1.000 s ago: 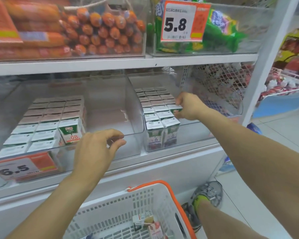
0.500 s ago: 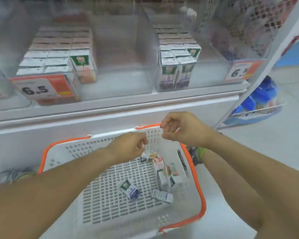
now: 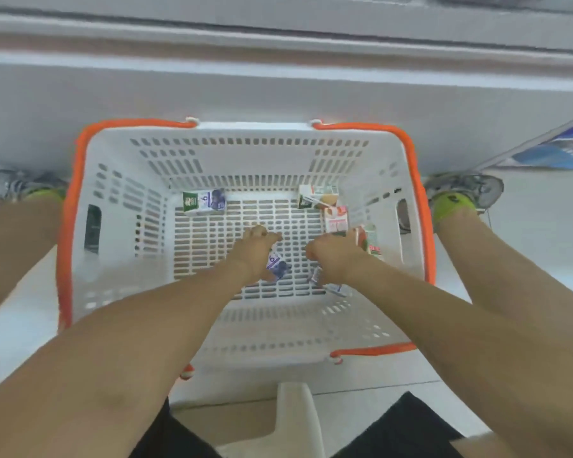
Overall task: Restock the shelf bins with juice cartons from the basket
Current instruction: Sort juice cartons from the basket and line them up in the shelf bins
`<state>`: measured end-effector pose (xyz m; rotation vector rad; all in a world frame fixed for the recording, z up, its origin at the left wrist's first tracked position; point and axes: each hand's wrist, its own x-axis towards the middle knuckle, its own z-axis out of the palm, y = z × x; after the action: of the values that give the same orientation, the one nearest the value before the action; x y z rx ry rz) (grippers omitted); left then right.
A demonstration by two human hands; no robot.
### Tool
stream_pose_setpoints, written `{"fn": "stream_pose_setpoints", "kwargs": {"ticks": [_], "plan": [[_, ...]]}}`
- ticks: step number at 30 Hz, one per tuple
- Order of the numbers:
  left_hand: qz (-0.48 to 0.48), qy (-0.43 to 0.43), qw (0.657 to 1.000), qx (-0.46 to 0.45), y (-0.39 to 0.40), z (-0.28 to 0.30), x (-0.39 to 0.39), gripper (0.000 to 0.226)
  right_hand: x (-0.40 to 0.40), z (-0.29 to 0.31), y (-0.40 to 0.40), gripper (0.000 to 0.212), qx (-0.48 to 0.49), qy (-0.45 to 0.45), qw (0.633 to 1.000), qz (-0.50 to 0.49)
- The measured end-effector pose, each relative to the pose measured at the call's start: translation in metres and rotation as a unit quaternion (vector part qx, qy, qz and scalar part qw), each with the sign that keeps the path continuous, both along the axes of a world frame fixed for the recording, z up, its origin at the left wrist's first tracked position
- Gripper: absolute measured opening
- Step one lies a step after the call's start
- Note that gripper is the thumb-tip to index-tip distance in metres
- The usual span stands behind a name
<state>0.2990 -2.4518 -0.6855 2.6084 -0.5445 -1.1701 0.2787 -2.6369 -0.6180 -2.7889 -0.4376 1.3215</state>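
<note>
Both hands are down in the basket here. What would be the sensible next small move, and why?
Probably closing the left hand round the purple carton lying under it and lifting it out. Both hands are low over the white basket floor, the right hand beside the red cartons, and neither plainly holds one yet; the blur hides the fingers.

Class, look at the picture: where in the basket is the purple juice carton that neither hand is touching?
In the head view, the purple juice carton lies on its side in the basket's far left floor corner, well apart from the left hand.
</note>
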Motion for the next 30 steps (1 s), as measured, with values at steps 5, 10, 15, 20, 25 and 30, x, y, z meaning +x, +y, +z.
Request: {"fn": "stream_pose_setpoints", "kwargs": {"ticks": [5, 10, 15, 20, 25, 30], "plan": [[0.095, 0.071, 0.993, -0.015, 0.011, -0.011, -0.002, 0.087, 0.002, -0.009, 0.023, 0.024, -0.099, -0.007, 0.986, 0.133], [0.195, 0.165, 0.964, -0.070, 0.035, -0.002, -0.005, 0.048, 0.006, -0.005, 0.022, 0.035, -0.076, -0.016, 0.996, 0.040], [0.259, 0.196, 0.932, -0.159, 0.060, 0.042, 0.008, 0.043, 0.021, 0.040, 0.006, 0.044, 0.155, -0.025, 0.916, -0.368], [0.206, 0.168, 0.936, -0.230, 0.079, 0.139, 0.047, 0.053, 0.025, 0.100, 0.000, 0.039, 0.483, 0.114, 0.616, -0.612], [0.137, 0.132, 0.937, -0.293, 0.089, 0.255, 0.068, 0.029, 0.018, 0.164, 0.025, 0.042, 0.588, 0.194, 0.591, -0.517], [0.090, 0.025, 0.947, -0.307, 0.104, 0.331, 0.068, 0.037, 0.012, 0.209, 0.060, 0.062, 0.574, 0.092, 0.684, -0.441]]}}
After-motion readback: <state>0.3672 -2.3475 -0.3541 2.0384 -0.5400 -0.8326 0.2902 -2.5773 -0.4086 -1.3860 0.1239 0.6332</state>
